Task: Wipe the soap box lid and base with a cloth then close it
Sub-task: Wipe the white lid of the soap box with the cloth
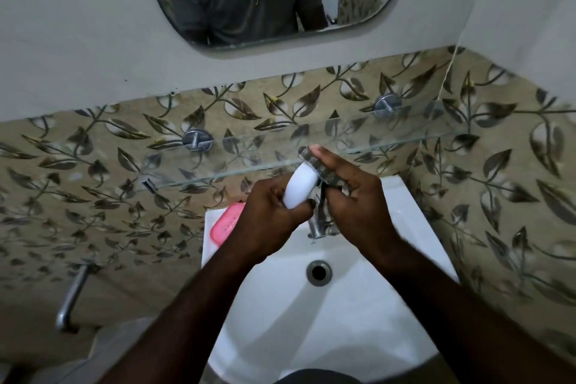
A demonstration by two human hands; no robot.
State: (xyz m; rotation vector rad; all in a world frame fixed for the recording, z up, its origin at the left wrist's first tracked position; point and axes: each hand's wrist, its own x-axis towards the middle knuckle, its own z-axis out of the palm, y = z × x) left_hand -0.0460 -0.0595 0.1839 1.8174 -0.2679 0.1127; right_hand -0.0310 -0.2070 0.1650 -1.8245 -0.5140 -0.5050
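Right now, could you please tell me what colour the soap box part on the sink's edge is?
Pink; the soap box part shows in the head view, on the sink.

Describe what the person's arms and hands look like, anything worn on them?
Both forearms are bare, with no sleeves in view. The left hand and right hand wear no gloves; no rings, watch or bracelets are visible.

both forearms were bare, no sleeves, rings or watch showing; the left hand (274,215) and right hand (358,199) were ungloved.
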